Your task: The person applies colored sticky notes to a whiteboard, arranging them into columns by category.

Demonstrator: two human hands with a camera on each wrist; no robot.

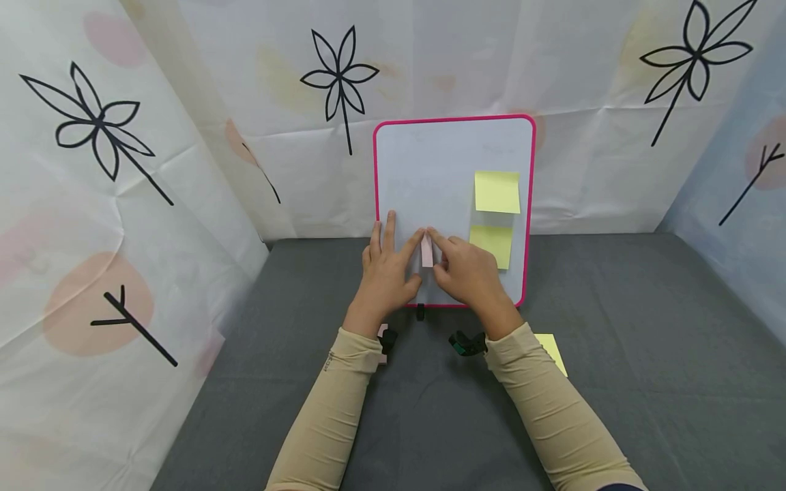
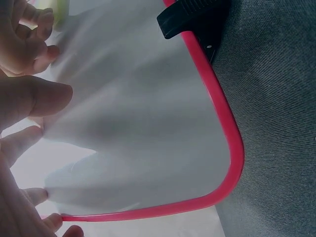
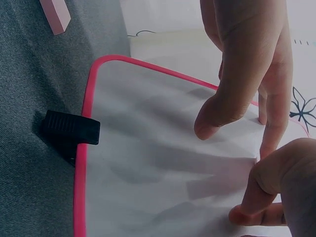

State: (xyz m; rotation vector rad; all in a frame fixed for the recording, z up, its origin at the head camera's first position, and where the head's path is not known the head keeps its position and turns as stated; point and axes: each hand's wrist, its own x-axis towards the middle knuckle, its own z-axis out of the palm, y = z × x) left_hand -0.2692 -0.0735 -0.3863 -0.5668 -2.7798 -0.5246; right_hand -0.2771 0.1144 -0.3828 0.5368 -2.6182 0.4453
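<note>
A narrow pink sticky note (image 1: 427, 252) hangs upright on a white board (image 1: 430, 170) with a pink rim. My left hand (image 1: 388, 273) is spread over the board's lower left, its index fingertip at the note's top edge and its thumb off to the side. From the other side my right hand (image 1: 469, 269) touches the same top edge with its extended index finger, the other fingers bent. In the right wrist view the lower end of the pink sticky note (image 3: 217, 182) shows below the fingertips. Neither hand grips anything.
Two yellow sticky notes (image 1: 497, 192) are on the board's right side, one above the other. A black clip (image 1: 420, 311) sits at the board's bottom edge. Yellow paper (image 1: 552, 351) lies by the right forearm; a pink pad (image 3: 56, 15) lies on the grey cloth (image 1: 614, 327).
</note>
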